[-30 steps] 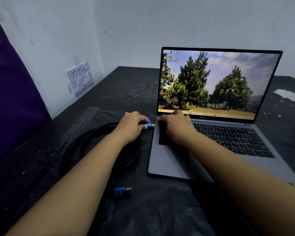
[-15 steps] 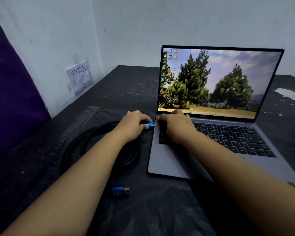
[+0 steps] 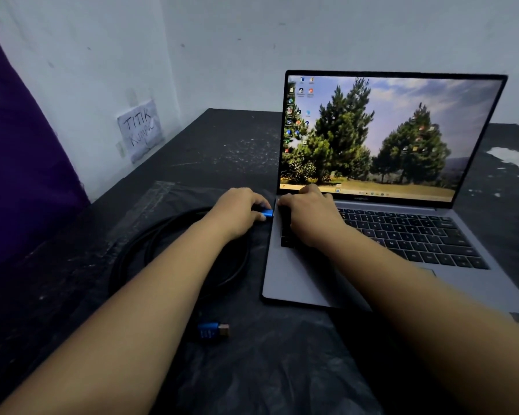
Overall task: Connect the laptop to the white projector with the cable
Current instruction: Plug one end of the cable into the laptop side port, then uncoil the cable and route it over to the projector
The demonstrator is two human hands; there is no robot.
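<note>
An open grey laptop point(image 3: 306, 283) stands on the black table, its screen lit with a picture of trees. My left hand point(image 3: 237, 212) grips a blue cable plug point(image 3: 265, 213) whose tip meets the laptop's left edge near the hinge. My right hand point(image 3: 310, 215) lies flat on the left end of the keyboard, fingers spread. The black cable point(image 3: 132, 259) is coiled left of the laptop, partly under my left forearm. Its other blue plug point(image 3: 212, 330) lies loose near the front. No white projector is in view.
A black plastic sheet point(image 3: 267, 369) covers the near part of the dark table point(image 3: 222, 139). A handwritten paper note point(image 3: 141, 128) is taped to the left wall, beside a purple panel point(image 3: 18, 163). A white patch point(image 3: 510, 157) marks the table at far right.
The blue plug in my left hand has crept right until it touches the laptop's left edge. My right hand has stayed on the keyboard.
</note>
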